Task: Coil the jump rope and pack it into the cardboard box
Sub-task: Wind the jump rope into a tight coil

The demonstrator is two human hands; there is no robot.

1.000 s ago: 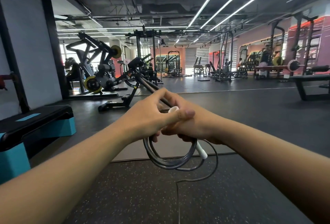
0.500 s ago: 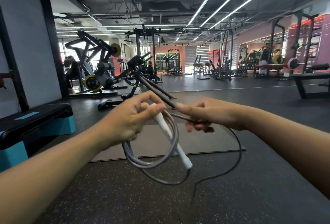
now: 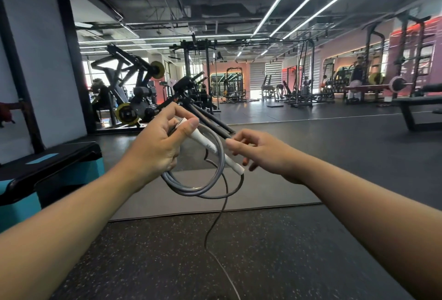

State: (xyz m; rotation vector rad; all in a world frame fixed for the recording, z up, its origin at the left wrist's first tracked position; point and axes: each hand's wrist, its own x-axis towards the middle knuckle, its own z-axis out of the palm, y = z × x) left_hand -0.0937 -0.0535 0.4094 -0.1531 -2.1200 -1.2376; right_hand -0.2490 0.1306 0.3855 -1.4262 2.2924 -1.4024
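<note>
Several grey loops of the jump rope [image 3: 203, 180] hang gathered with its white handle [image 3: 215, 150] in the closed left hand [image 3: 155, 149]; the right hand [image 3: 260, 153], fingers loosely parted, holds nothing; a loose tail trails to the near floor, uncoiled; no cardboard box visible; a step platform [image 3: 47, 168] lies left, open mat beyond.

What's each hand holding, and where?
Left hand grips the jump rope coils and the white handle's top end. Right hand holds nothing visible.
</note>
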